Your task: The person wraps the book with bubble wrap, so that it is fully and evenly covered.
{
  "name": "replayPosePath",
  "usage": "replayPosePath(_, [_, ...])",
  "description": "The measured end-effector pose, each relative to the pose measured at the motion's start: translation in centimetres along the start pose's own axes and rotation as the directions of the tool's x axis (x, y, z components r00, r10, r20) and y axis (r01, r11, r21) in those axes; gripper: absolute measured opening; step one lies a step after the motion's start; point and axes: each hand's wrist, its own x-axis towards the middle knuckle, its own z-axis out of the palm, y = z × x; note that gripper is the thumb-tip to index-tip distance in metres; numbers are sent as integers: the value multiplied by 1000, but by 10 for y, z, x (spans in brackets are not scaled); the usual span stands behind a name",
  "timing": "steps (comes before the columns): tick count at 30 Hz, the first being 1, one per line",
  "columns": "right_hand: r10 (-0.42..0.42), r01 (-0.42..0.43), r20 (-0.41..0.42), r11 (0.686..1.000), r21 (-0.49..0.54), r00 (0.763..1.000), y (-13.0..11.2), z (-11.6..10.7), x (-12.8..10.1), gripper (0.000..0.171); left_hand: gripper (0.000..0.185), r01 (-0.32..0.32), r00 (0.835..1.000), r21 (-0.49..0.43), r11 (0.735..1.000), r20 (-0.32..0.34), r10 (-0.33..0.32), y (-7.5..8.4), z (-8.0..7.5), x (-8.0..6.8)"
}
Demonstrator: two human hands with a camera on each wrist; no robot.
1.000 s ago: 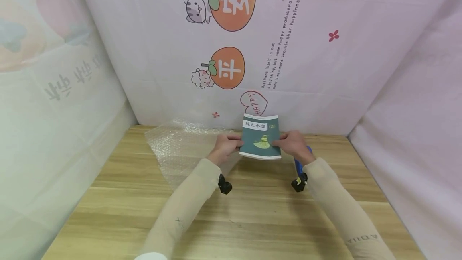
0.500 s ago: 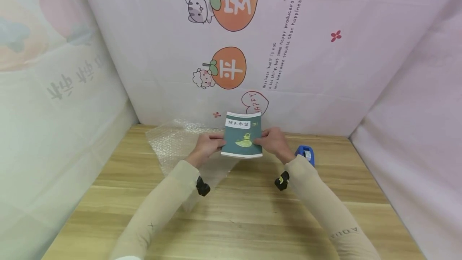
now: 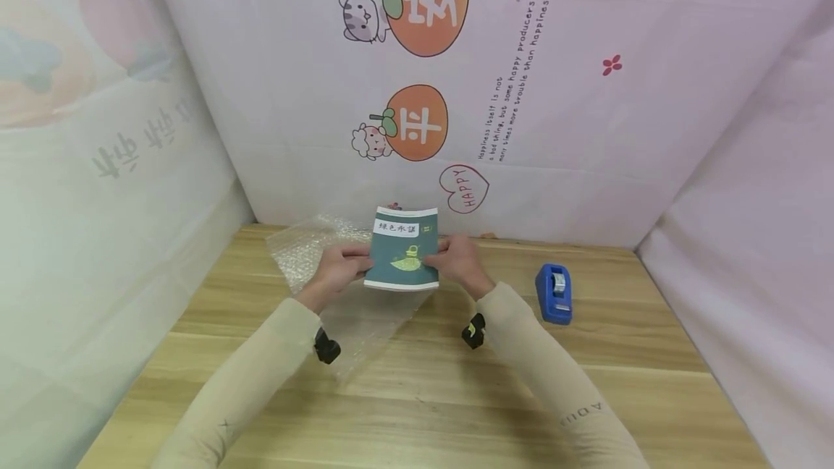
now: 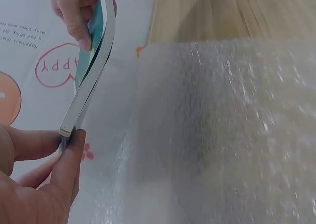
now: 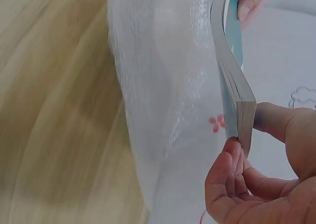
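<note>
At about ten o'clock from the middle of the wooden counter [image 3: 456, 396], a sheet of clear bubble wrap [image 3: 306, 252] lies flat, running from the back wall toward the person's left forearm. The left hand [image 3: 335, 270] hovers over this sheet and pinches the left edge of a green book [image 3: 404, 252]; the left wrist view shows its thumb and fingers [image 4: 66, 155] pressed together on the book's corner, with the pages between them. The book is held upright above the wrap, its cover facing the person, with a white title label along the top and a pale yellow-green drawing in the middle. Its upper edge curves slightly. It sits at roughly twelve o'clock from the counter's centre, close to the patterned back wall [image 3: 586, 129]. The right hand [image 3: 459, 263] grips the book's right edge; in the right wrist view its thumb and curled fingers [image 5: 229, 169] pinch the lower corner. Both arms wear beige sleeves. Well apart from the hands, at about three o'clock from the book, a blue tape dispenser [image 3: 554, 294] stands on the counter.
</note>
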Motion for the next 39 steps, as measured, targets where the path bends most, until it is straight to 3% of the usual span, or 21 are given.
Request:
replayPosePath(5, [-9,9,-4,999,37,1000,-5,18,2,22,41,-4,1000,-19,1000,-7,4,-6,-15,-4])
replayPosePath(13, [-84,84,-14,996,6,996,-14,42,10,18,42,16,999,-23,1000,-47,-17,-15,-36,-8])
replayPosePath(20, [-145,146,-19,985,86,989,-8,65,12,16,40,20,995,56,998,-94,-15,-30,-46,-8])
replayPosePath(31, [-76,77,-16,994,79,997,3,98,10,20,39,58,983,104,993,-179,-39,-60,-50,-7])
replayPosePath(39, [-37,34,22,992,120,999,8,109,8,19,38,79,982,94,992,-179,-61,-73,-51,-4])
